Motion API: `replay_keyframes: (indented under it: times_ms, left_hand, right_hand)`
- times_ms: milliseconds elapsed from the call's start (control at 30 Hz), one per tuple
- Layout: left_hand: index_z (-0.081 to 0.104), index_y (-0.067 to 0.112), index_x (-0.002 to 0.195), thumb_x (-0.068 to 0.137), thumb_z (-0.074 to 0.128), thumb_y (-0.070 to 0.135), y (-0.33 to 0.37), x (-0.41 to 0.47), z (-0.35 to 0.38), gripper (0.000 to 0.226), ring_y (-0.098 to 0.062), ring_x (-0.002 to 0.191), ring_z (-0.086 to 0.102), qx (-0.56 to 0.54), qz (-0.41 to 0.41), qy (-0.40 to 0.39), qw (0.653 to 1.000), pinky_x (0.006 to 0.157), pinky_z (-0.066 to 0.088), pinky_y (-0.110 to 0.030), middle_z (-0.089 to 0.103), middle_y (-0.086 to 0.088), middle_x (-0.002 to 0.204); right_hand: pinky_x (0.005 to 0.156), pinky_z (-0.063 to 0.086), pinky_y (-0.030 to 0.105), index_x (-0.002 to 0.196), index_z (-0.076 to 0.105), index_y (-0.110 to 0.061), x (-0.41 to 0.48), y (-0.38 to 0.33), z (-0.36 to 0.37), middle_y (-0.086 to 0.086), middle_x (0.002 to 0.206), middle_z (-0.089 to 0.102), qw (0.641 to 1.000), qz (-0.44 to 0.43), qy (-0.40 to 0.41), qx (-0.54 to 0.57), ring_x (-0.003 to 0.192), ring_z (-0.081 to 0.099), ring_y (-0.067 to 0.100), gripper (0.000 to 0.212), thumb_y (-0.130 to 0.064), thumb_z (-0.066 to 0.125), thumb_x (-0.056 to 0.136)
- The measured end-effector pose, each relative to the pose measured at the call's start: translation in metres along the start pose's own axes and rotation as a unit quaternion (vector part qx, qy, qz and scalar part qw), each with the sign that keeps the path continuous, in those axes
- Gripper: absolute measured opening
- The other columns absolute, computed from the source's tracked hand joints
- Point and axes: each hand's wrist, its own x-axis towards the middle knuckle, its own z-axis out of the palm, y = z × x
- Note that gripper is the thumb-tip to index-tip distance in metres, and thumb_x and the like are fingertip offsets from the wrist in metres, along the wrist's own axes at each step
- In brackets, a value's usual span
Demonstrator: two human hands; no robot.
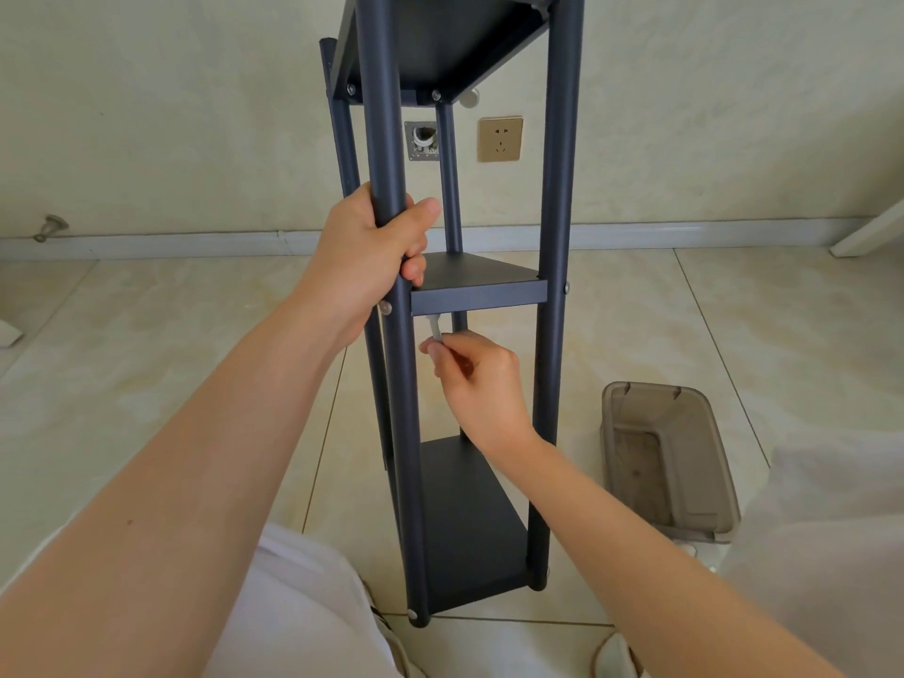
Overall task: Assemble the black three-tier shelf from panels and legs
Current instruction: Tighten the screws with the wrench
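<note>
Head view: the black shelf (pixel 553 188) stands on the tiled floor (pixel 171 335) between the two forearms, with three panels fixed between four legs; the left hand (pixel 367 247) is wrapped around the front left leg (pixel 403 433) just above the middle panel (pixel 477 281), thumb lying across the front of the tube; the right hand (pixel 482 384) is just below that panel, its fingertips pinching a small white piece (pixel 433 327) whose upper end meets the panel's underside close to the gripped leg; what the piece is cannot be told; the bottom panel (pixel 469 521) lies under the right wrist, and the top panel (pixel 440 41) is well above the left hand; to the right of the right forearm a clear plastic box (pixel 670 457) sits on the floor; beyond the hands, a wall socket (pixel 500 138) shows between the legs.
</note>
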Motion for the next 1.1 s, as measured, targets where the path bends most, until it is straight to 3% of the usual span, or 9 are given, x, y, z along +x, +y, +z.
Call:
replay_keyframes:
  times_ms: [100, 167, 267, 500, 733, 867, 1000, 1100]
  left_hand:
    - [0.049, 0.019, 0.088, 0.098, 0.064, 0.024, 0.001, 0.000, -0.001, 0.019, -0.008, 0.051, 0.046, -0.001, -0.002, -0.003, 1.000, 0.057, 0.049, -0.025, 0.048, 0.011, 0.058]
    - [0.049, 0.019, 0.088, 0.098, 0.064, 0.024, 0.002, 0.001, -0.001, 0.019, -0.009, 0.051, 0.046, 0.001, -0.003, -0.002, 1.000, 0.058, 0.049, -0.025, 0.048, 0.012, 0.057]
    - [0.049, 0.019, 0.088, 0.099, 0.064, 0.023, 0.002, 0.001, -0.001, 0.019, -0.009, 0.051, 0.046, 0.002, -0.006, 0.000, 1.000, 0.058, 0.049, -0.025, 0.048, 0.012, 0.057]
    - [0.050, 0.018, 0.090, 0.099, 0.064, 0.023, 0.003, 0.003, -0.001, 0.017, -0.008, 0.051, 0.046, 0.004, -0.009, 0.005, 1.000, 0.060, 0.050, -0.025, 0.048, 0.011, 0.057]
    - [0.050, 0.019, 0.088, 0.098, 0.064, 0.024, 0.002, 0.003, -0.003, 0.018, -0.008, 0.051, 0.047, 0.001, -0.013, 0.003, 1.000, 0.059, 0.050, -0.024, 0.048, 0.012, 0.057]
    - [0.050, 0.019, 0.089, 0.098, 0.065, 0.024, 0.002, 0.003, -0.005, 0.018, -0.008, 0.051, 0.047, 0.003, -0.012, 0.004, 1.000, 0.060, 0.050, -0.025, 0.049, 0.012, 0.057]
    - [0.050, 0.019, 0.089, 0.098, 0.065, 0.024, 0.002, 0.002, -0.005, 0.018, -0.008, 0.051, 0.047, 0.001, -0.014, 0.003, 1.000, 0.059, 0.050, -0.024, 0.048, 0.012, 0.057]
    - [0.050, 0.019, 0.089, 0.098, 0.064, 0.024, 0.003, 0.001, -0.004, 0.018, -0.008, 0.051, 0.047, 0.002, -0.013, 0.002, 1.000, 0.059, 0.050, -0.024, 0.049, 0.012, 0.057]
  right_hand:
    - [0.075, 0.043, 0.001, 0.103, 0.074, -0.007, -0.004, -0.002, -0.004, -0.010, 0.090, 0.066, 0.999, 0.032, -0.022, 0.013, 0.080, 0.060, -0.010, 0.018, -0.010, 0.058, 0.098]
    - [0.071, 0.043, 0.001, 0.102, 0.075, -0.007, -0.004, -0.006, -0.005, -0.010, 0.087, 0.067, 0.999, 0.037, -0.029, 0.011, 0.079, 0.061, -0.005, 0.018, -0.010, 0.058, 0.098]
    - [0.060, 0.042, 0.005, 0.099, 0.076, -0.007, 0.000, -0.013, -0.008, -0.011, 0.072, 0.064, 0.998, 0.050, -0.041, 0.013, 0.064, 0.058, -0.001, 0.018, -0.010, 0.058, 0.098]
    - [0.053, 0.039, 0.008, 0.081, 0.075, -0.003, 0.008, -0.027, -0.011, 0.011, 0.065, 0.065, 0.999, 0.041, -0.029, 0.013, 0.052, 0.049, 0.005, 0.023, -0.011, 0.059, 0.096]
    - [0.053, 0.039, 0.010, 0.079, 0.071, 0.006, 0.009, -0.025, -0.007, 0.020, 0.064, 0.062, 0.999, 0.042, -0.025, -0.003, 0.061, 0.052, 0.025, 0.028, -0.012, 0.058, 0.096]
    - [0.053, 0.039, 0.009, 0.079, 0.074, 0.002, 0.008, -0.024, -0.007, 0.018, 0.061, 0.062, 0.999, 0.050, -0.007, 0.014, 0.060, 0.051, 0.024, 0.025, -0.011, 0.060, 0.096]
    - [0.054, 0.038, 0.018, 0.071, 0.070, 0.002, 0.012, -0.027, -0.005, 0.017, 0.057, 0.057, 0.999, 0.041, -0.006, 0.004, 0.060, 0.049, 0.027, 0.031, -0.013, 0.062, 0.096]
    - [0.061, 0.047, 0.030, 0.068, 0.066, 0.005, 0.016, -0.026, -0.003, 0.019, 0.059, 0.058, 0.999, 0.030, -0.018, -0.005, 0.059, 0.054, 0.029, 0.036, -0.015, 0.060, 0.097]
